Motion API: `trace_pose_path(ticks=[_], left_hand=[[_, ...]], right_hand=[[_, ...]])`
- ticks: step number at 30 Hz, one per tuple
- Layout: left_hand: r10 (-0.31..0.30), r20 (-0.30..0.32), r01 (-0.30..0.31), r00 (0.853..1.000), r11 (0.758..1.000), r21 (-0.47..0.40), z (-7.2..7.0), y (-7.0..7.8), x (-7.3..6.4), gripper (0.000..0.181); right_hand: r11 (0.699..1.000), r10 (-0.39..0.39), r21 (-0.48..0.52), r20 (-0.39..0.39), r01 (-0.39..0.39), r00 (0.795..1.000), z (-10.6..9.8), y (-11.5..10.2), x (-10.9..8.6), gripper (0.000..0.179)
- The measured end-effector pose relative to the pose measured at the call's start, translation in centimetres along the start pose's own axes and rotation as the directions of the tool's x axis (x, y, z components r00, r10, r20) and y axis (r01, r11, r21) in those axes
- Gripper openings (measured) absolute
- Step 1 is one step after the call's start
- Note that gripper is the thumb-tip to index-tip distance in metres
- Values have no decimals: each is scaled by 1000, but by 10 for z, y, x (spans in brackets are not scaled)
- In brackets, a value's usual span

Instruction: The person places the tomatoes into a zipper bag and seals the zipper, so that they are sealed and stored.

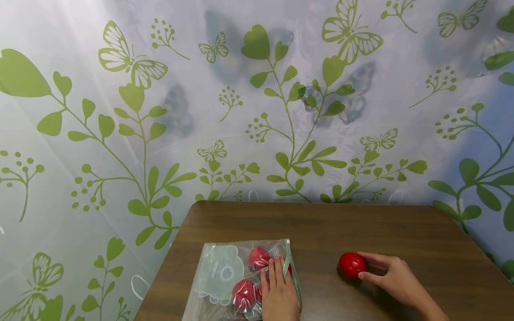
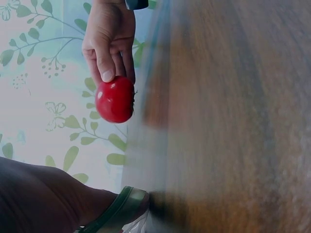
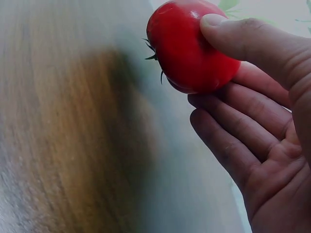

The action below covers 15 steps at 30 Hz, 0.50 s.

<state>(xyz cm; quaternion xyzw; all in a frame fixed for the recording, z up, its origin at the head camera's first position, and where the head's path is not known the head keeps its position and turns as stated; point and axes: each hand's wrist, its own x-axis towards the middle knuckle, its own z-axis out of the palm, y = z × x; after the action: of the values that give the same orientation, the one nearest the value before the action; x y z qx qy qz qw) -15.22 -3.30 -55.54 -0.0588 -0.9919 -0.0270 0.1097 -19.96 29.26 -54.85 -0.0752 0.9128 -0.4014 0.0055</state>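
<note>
My right hand (image 1: 395,276) pinches a red tomato (image 1: 351,265) between thumb and fingers, over the right half of the table. In the right wrist view the thumb (image 3: 252,41) presses one side of the tomato (image 3: 194,53), whose green sepals face down toward the tabletop. A clear zip bag (image 1: 201,294) with a pale green cartoon print lies at the left. Inside it are several red tomatoes (image 1: 243,294), some partly hidden by my left hand (image 1: 277,292). That hand rests on the bag with fingers straight, beside the green zip strip (image 2: 116,206).
The brown wooden table (image 1: 317,227) stands close against a white curtain (image 1: 257,111) printed with green leaves and butterflies. Bare tabletop lies between the bag and the right hand. A table corner rounds off at the back left.
</note>
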Motion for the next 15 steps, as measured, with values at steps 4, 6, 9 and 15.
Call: trace_pose_path(ticks=[4,6,9,15], left_hand=[[0,-12,0,1000,1000,5,1,0,0,68],[-1,-20,1,1000,1000,4,1,0,0,68],[-3,-25,3,1000,1000,1,2,0,0,69],[-6,-5,6,1000,1000,-2,2,0,1,71]], right_hand=[[999,-1,33,5,1,1000,-1,-7,-2,61],[999,-5,51,10,4,1000,-1,-11,-3,61],[997,-24,74,21,23,999,-1,-18,-4,60],[988,-92,133,61,83,994,6,-28,-3,58]])
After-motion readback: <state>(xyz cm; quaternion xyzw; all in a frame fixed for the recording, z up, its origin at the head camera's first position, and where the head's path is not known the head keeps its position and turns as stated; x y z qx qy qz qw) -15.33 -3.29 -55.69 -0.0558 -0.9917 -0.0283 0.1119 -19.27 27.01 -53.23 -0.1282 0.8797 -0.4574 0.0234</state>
